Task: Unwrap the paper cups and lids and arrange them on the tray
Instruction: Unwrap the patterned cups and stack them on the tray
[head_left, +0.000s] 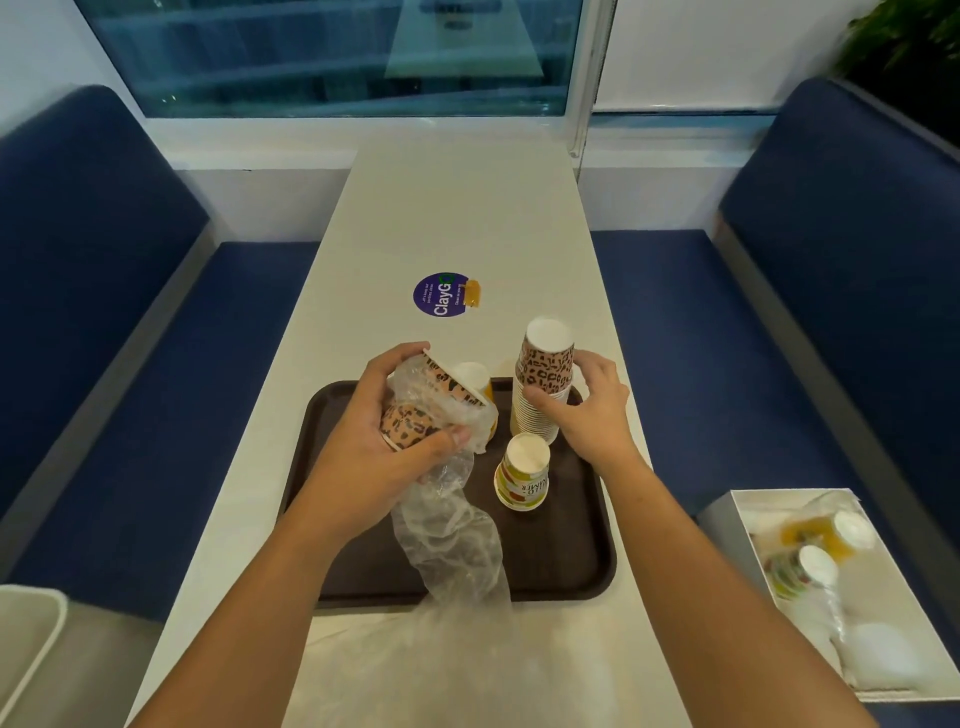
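Crowding tray's (605, 545) far edge: left hand (384, 441), wrapped cups (415, 418); right hand (592, 410), cup stack (543, 384).

On the table (457, 218) before us lies the tray (571, 561), bearing the cup stack (543, 384) at its far right, a single cup (522, 475) just in front of it and another cup (475, 375) at the far edge. Our left hand (363, 436) holds wrapped cups (410, 423) above the tray's left, our right hand (597, 415) holds the stack from its right, and a box (722, 525) sits on the bench (675, 338) at right.
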